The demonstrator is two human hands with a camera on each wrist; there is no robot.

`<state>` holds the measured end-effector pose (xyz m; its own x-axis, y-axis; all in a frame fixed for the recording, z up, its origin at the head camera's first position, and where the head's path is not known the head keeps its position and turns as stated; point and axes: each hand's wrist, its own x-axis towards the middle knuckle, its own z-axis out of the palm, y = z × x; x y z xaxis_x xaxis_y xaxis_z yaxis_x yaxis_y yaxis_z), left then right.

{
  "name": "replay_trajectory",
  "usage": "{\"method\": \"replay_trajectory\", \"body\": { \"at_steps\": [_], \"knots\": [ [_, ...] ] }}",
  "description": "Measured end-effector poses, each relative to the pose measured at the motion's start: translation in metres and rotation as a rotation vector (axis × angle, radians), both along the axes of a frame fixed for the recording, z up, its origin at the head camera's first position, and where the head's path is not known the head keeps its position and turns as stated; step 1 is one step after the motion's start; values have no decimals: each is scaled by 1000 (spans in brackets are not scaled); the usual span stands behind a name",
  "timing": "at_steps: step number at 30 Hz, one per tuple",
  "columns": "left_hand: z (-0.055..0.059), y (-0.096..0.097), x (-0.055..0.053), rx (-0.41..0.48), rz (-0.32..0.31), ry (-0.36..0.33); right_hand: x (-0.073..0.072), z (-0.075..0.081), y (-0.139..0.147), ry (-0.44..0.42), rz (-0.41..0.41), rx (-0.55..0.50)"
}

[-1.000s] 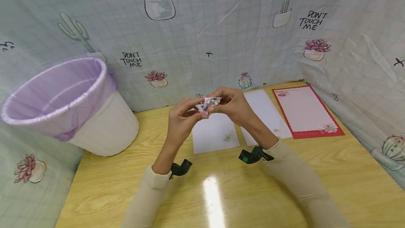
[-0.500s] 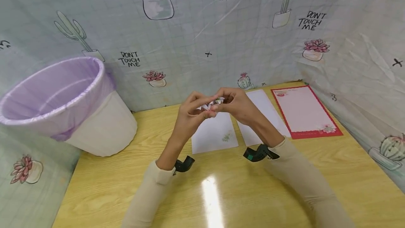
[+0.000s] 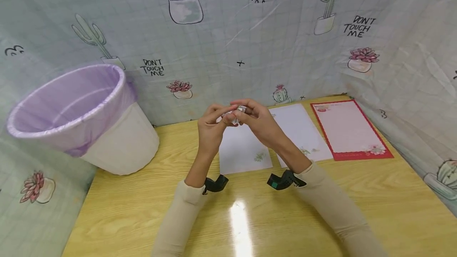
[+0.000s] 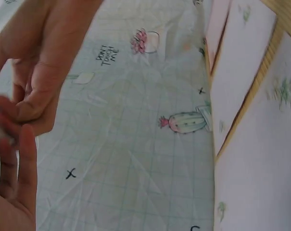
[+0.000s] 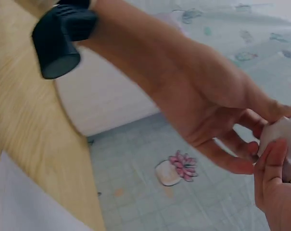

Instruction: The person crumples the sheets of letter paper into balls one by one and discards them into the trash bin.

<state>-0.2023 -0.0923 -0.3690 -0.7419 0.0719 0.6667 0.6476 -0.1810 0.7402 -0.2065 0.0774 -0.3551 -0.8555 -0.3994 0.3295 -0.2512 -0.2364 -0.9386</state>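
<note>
A small crumpled ball of white printed paper (image 3: pixel 241 109) is held up between both hands, over the far part of the table. My left hand (image 3: pixel 211 128) grips it from the left with curled fingers and thumb. From the right, my right hand (image 3: pixel 262 124) pinches it, thumb toward me. Fingers cover much of the ball in the head view; more of the crumpled paper (image 5: pixel 280 134) shows in the right wrist view. Below the hands lies a flat white sheet (image 3: pixel 242 154) with a small green plant print.
A second white sheet (image 3: pixel 298 124) and a red-bordered pink sheet (image 3: pixel 351 130) lie to the right on the wooden table (image 3: pixel 200 225). At the left stands a white bin (image 3: pixel 125 146) with a purple liner (image 3: pixel 107 110). A cactus-print cloth (image 3: pixel 221 43) hangs behind.
The paper has been squeezed into a smaller, tighter ball. The left hand has come in closer to the right one, and the fingers have shifted around the paper.
</note>
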Motion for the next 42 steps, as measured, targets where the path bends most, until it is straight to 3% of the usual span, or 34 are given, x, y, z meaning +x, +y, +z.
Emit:
{"method": "replay_trajectory", "body": {
  "at_steps": [6, 10, 14, 16, 23, 27, 30, 37, 42],
  "knots": [
    [3, -4, 0, 70, 74, -79, 4, -11, -16, 61, -64, -11],
    [4, -4, 1, 50, 115, -98, 5, -17, -16, 207, -159, 60],
    [4, -7, 4, 15, 76, -101, 2, -17, -11, 420, -261, 160],
    [4, -10, 4, -10, 23, -95, 1, -16, -8, 467, -274, 176],
    [8, -26, 6, -153, -241, -66, 2, -13, 4, 433, -223, 106],
    [9, -31, 6, -146, -354, -112, 2, -12, 7, 440, -147, 42],
    [10, -35, 7, -115, -378, -125, 2, -11, 7, 398, -67, 5],
    [9, -31, 9, -152, -354, -14, -2, -7, 18, 315, 45, 62],
    [14, -6, 19, -156, -364, -57, -5, -12, 34, 218, 210, -111]
  ]
}}
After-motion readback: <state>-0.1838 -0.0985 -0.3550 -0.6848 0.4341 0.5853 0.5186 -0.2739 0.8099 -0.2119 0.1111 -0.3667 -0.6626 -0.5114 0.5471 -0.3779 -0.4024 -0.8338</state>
